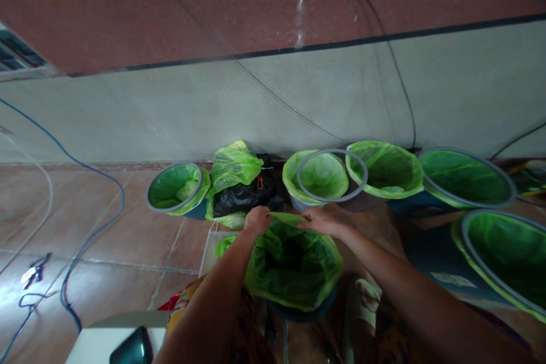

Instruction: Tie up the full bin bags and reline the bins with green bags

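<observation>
A green trash bag (298, 296) lines a dark trash bin standing on the floor between my feet, its mouth spread wide. My left hand (257, 220) pinches the bag's far edge on the left. On the right, my right hand (319, 220) grips the same edge, and the plastic is drawn taut between the two hands. The inside of the bin is dark, so its bottom cannot be made out. Just beyond my left hand lies a black plastic bag (241, 196) with a red tie, beside a crumpled green bag (234, 165).
Several bins with green liners line the wall, including a grey-rimmed bin (174, 187) at left and another (469, 179) at right. A loose grey ring (362, 173) rests over one bin. A blue cable (91, 168) crosses the floor. A phone (133, 347) lies on a white surface.
</observation>
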### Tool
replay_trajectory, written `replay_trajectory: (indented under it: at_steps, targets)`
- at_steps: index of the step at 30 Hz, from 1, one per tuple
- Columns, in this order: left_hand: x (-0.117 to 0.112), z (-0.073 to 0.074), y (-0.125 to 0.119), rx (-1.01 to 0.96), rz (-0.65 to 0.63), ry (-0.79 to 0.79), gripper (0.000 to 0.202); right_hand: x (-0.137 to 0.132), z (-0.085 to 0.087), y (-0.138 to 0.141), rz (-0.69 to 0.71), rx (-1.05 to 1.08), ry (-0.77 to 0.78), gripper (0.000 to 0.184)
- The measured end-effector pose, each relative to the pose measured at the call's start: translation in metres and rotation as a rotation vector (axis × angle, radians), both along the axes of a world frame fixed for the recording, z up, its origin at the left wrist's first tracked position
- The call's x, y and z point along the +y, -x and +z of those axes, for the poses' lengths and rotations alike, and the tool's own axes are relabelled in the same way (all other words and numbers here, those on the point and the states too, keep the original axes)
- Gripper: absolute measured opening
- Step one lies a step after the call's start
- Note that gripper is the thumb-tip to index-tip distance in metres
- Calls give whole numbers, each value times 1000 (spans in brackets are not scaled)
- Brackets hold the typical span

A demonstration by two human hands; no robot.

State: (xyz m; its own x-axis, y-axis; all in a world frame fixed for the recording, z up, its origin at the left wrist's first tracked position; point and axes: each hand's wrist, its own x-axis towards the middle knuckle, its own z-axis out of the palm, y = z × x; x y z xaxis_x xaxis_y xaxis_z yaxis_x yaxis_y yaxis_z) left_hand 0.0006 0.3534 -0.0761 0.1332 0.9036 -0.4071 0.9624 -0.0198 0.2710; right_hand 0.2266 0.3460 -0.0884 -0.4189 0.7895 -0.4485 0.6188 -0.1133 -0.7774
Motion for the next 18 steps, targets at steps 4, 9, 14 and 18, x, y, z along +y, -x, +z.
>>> replay_trajectory:
  at_steps: [4,9,14,18]
  targets:
    - [1,-1,2,-63,30,8,25,6,-2,-2,-55,-160,-104,15]
    - [2,-1,13,-277,5,124,30,11,-14,-6,-171,-134,-53,21]
    - [3,-7,28,-557,198,268,37,12,-23,-3,-235,-116,-3,22]
    - [6,-18,34,-536,297,222,27,15,-20,3,-255,-107,37,23]
